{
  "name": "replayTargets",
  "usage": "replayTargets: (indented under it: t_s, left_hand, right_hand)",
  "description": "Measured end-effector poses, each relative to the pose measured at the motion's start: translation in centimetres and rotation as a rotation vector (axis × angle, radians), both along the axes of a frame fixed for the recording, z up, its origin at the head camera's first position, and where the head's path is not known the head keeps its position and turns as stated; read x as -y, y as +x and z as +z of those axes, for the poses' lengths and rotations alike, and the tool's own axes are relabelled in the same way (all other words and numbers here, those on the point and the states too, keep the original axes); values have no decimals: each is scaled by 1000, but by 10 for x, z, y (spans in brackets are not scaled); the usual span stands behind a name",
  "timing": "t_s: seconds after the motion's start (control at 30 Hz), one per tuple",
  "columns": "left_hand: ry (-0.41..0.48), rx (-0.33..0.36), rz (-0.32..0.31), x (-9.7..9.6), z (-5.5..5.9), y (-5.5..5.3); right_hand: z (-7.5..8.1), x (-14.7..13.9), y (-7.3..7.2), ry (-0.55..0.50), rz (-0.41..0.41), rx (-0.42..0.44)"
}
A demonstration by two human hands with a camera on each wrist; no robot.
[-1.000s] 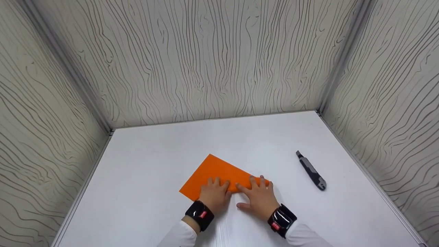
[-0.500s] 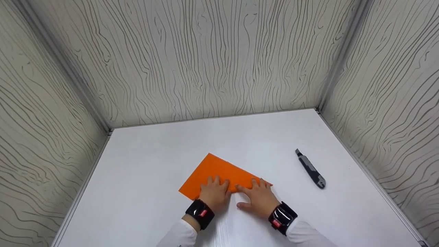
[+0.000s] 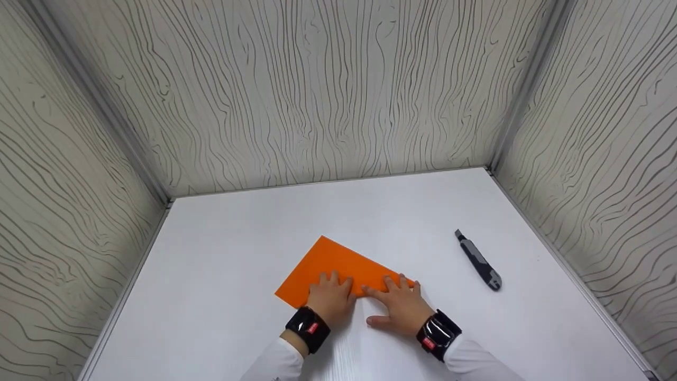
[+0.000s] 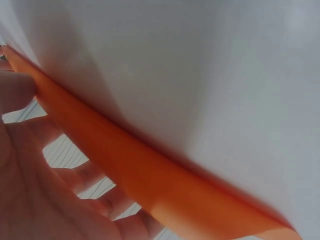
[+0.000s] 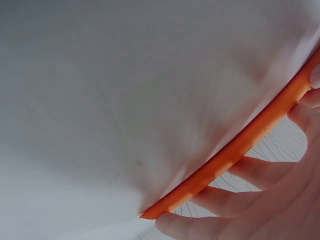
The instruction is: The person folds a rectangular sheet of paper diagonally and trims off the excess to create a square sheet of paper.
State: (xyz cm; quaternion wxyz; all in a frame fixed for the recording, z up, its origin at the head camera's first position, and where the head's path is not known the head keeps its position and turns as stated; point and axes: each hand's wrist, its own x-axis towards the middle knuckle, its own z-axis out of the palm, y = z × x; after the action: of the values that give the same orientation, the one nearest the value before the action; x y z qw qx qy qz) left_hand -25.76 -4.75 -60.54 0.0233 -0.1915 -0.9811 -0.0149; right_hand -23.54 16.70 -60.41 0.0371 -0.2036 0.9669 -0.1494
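Observation:
An orange sheet of paper (image 3: pixel 328 259) lies slanted on the table, its near edge folded over. My left hand (image 3: pixel 330 302) rests on its near middle, fingers spread and pointing away from me. To the right, my right hand (image 3: pixel 403 311) presses the narrow end with extended fingers, its thumb out on the white tabletop. The left wrist view shows the paper's curved fold (image 4: pixel 135 165) running along the fingers of that hand. From the right wrist, a thin orange fold (image 5: pixel 240 142) tapers to a point beside the fingertips. The palms hide part of the sheet.
A grey and black utility knife (image 3: pixel 478 262) lies on the white table (image 3: pixel 227 243) to the right of the paper, blade end pointing away. Wood-grain patterned panels (image 3: pixel 328 95) enclose the table at the back and both sides.
My right fingers drew back a little from the paper's right tip, then spread over it again, the hand ending slightly lower. The left hand and the paper stay in place.

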Motion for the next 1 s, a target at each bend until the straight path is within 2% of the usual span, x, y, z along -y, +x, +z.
replayTargets:
  t_s: [0.1, 0.3, 0.6, 0.8, 1.0]
  left_hand:
    - [-8, -14, -2, 0, -3, 0]
    - [-17, 3, -3, 1, -3, 1]
    - [-22, 16, 9, 0, 3, 2]
    - [-69, 28, 13, -1, 10, 2]
    - [-68, 9, 30, -3, 5, 0]
  right_hand:
    - [0, -1, 0, 5, 11, 15]
    - [-1, -2, 0, 15, 17, 21]
    - [-3, -3, -1, 15, 21, 26]
    - [-2, -4, -1, 24, 31, 36]
    - [-1, -5, 0, 85, 66, 65]
